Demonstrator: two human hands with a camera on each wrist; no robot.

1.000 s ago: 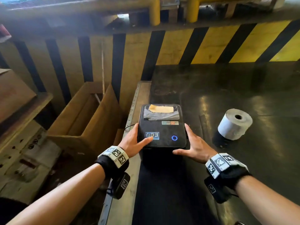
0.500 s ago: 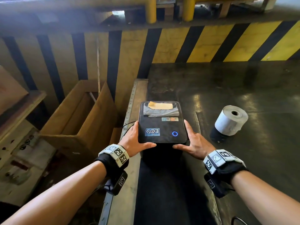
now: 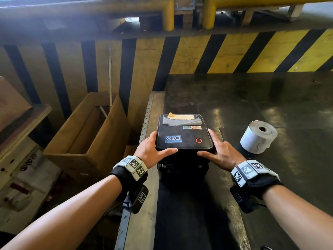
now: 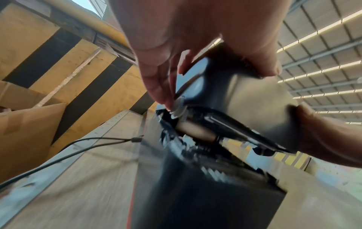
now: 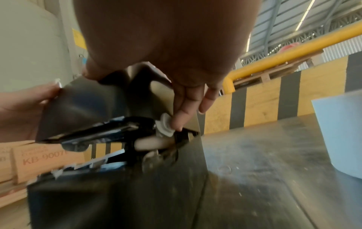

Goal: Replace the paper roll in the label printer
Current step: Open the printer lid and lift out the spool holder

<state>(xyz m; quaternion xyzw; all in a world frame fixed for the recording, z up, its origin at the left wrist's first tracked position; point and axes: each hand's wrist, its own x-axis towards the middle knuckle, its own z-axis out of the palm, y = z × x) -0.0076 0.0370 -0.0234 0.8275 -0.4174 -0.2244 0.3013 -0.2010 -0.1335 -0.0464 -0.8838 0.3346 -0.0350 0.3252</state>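
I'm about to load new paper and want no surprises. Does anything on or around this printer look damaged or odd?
Yes. Crumpled grey and tan tape is stuck across the far end of the printer lid, like a makeshift patch. The ring light glows red. The paper roll lies tipped on the table; otherwise nothing stands out.

I see a black label printer point(image 3: 183, 136) with a blue sticker point(image 3: 173, 139) and red ring light point(image 3: 198, 140), a white paper roll point(image 3: 258, 137), a yellow-and-black striped wall point(image 3: 225, 53), and a brown cardboard box point(image 3: 86, 134).
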